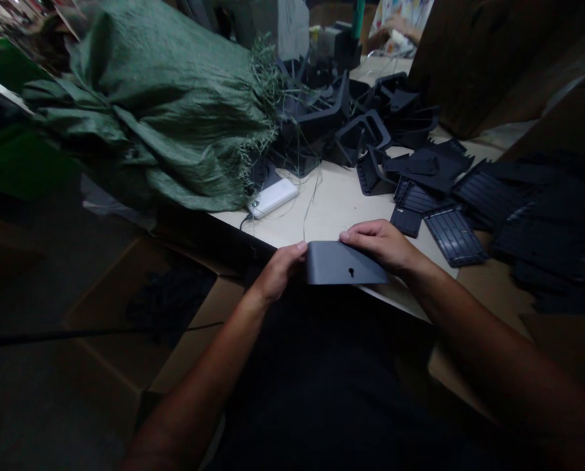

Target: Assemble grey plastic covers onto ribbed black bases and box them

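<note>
Between my two hands is a dark grey plastic housing (344, 263) with a rounded left corner and a small keyhole-shaped slot. It is held at the near edge of the pale table (329, 209). My left hand (281, 267) is closed on its left end, thumb at the top corner. Closed on the upper right side is my right hand (378, 243), its thumb and index finger at the top edge. The fingers beneath the housing are hidden. Flat ribbed black panels (454, 234) lie to the right of my right hand.
A green woven sack (175, 111) with frayed edges spills black plastic frames (361, 137) across the table's back. In front of it lies a white device with a cable (273, 198). An open cardboard box (110, 314) with dark parts stands lower left; more cardboard (498, 281) is right.
</note>
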A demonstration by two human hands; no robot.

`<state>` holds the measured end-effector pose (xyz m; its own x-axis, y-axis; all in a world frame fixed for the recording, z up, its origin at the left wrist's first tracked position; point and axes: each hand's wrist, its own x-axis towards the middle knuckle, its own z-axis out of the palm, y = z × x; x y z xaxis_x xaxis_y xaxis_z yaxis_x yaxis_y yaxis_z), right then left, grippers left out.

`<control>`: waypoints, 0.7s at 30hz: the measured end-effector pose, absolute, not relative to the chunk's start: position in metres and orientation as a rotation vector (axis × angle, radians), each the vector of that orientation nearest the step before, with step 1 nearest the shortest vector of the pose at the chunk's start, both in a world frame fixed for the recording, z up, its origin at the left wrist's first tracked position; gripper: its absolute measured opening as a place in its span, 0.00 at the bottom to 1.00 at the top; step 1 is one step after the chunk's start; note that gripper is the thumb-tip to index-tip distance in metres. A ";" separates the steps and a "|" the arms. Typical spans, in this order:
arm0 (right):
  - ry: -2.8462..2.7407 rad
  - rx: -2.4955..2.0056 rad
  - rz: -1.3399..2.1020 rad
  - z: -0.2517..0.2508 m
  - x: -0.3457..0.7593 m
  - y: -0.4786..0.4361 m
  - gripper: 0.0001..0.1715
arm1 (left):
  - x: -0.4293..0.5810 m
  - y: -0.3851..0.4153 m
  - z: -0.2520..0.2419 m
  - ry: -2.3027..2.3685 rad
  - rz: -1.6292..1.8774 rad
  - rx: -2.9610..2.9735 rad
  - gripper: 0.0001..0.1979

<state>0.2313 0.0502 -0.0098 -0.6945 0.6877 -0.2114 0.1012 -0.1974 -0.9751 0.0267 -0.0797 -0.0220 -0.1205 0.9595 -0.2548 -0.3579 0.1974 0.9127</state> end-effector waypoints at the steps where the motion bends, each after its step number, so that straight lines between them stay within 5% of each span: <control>1: -1.749 -0.884 1.927 -0.005 0.228 0.044 0.25 | 0.026 -0.084 -0.020 1.146 1.254 0.736 0.15; 9: -1.732 -0.867 1.151 0.024 0.236 0.024 0.20 | 0.013 -0.108 -0.008 1.151 1.464 0.665 0.10; 15: -1.735 -0.947 1.586 0.015 0.241 0.004 0.23 | 0.013 -0.115 -0.008 1.202 1.597 0.764 0.11; 21: -1.350 -0.875 1.976 0.006 0.218 -0.017 0.23 | 0.009 -0.121 -0.001 1.166 1.197 1.180 0.16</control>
<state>0.2183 -0.0168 0.0060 -0.6133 0.7665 -0.1906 -0.1008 -0.3154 -0.9436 0.0087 -0.1206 -0.0012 0.0275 0.9995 -0.0152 -0.0410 0.0163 0.9990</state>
